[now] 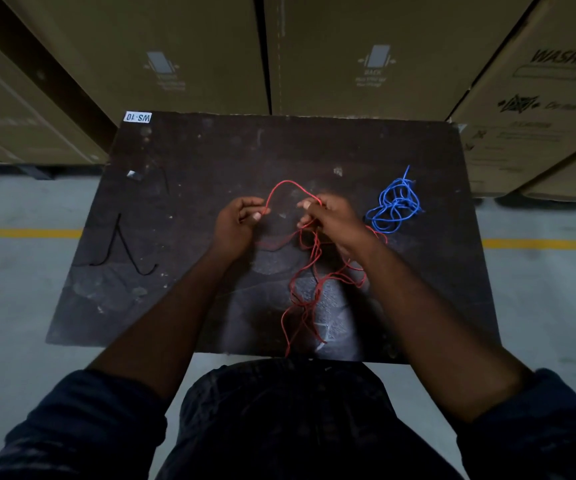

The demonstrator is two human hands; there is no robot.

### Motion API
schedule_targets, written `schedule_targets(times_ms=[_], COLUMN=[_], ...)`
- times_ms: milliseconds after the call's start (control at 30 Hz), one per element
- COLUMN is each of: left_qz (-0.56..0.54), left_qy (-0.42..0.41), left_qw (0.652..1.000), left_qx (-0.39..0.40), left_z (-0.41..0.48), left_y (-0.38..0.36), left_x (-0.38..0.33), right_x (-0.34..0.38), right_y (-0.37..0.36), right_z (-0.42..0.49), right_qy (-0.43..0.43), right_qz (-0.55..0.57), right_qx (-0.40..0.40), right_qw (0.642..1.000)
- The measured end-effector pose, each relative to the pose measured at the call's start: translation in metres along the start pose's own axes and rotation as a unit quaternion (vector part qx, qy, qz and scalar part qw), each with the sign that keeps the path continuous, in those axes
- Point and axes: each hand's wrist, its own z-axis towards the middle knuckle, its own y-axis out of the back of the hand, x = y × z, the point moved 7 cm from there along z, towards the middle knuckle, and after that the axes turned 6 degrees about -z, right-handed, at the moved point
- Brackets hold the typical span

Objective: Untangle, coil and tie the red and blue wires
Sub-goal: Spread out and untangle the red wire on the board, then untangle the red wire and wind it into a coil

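Working over the dark table [210, 150], the person holds the red wire [309, 282], its tangle trailing toward the near edge, while the blue wire [395, 207] lies bunched, untouched, at the right. The left hand [236, 225] and right hand [335, 220] each pinch the red strand, an arch between them; feeding that arch out slowly, without tugging, should keep the knots below from tightening.

A white sticker [137, 117] on the far left corner of the dark table [210, 150] reads "WS-10", upside down to the wearer. The middle cardboard box [348, 29] bears "BACK" beneath a pictogram. The right-hand cardboard box [539, 140] shows "WASHING", cut off by the frame edge. Smaller print on both boxes is too blurred to read.
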Motion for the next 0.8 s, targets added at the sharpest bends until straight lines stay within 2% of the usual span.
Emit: schedule_targets(times_ms=[100, 200, 267, 400, 433, 500, 600, 800], left_qz=[0.008, 0.027, 0.058, 0.154, 0.199, 0.314, 0.446, 0.36], left_qy=[-0.021, -0.052, -0.081, -0.173, -0.196, -0.218, -0.24, -0.252], left_qw=[0.998, 0.994, 0.991, 0.966, 0.954, 0.923, 0.861, 0.89], left_qx=[-0.065, -0.092, -0.088, -0.111, -0.106, -0.046, 0.055, 0.121], left_z=[0.001, 0.004, 0.007, 0.013, 0.012, 0.007, -0.01, -0.017], left_y=[0.022, 0.034, 0.038, 0.05, 0.048, 0.029, -0.013, -0.045], left_x=[-0.006, -0.016, -0.024, -0.045, -0.053, -0.066, -0.076, -0.08], right_x=[0.013, 0.029, 0.032, 0.022, 0.019, 0.015, 0.022, 0.033], right_y=[-0.004, -0.002, -0.002, -0.002, -0.004, -0.01, -0.016, -0.019], right_z=[-0.016, -0.028, -0.034, -0.046, -0.049, -0.052, -0.055, -0.058], right_qy=[-0.036, -0.039, -0.043, -0.049, -0.049, -0.041, -0.025, -0.013], right_qz=[0.2, 0.269, 0.253, 0.105, 0.068, 0.026, 0.075, 0.145], right_qx=[0.084, 0.135, 0.175, 0.218, 0.229, 0.245, 0.254, 0.281], right_qw=[0.976, 0.953, 0.951, 0.969, 0.97, 0.968, 0.964, 0.949])
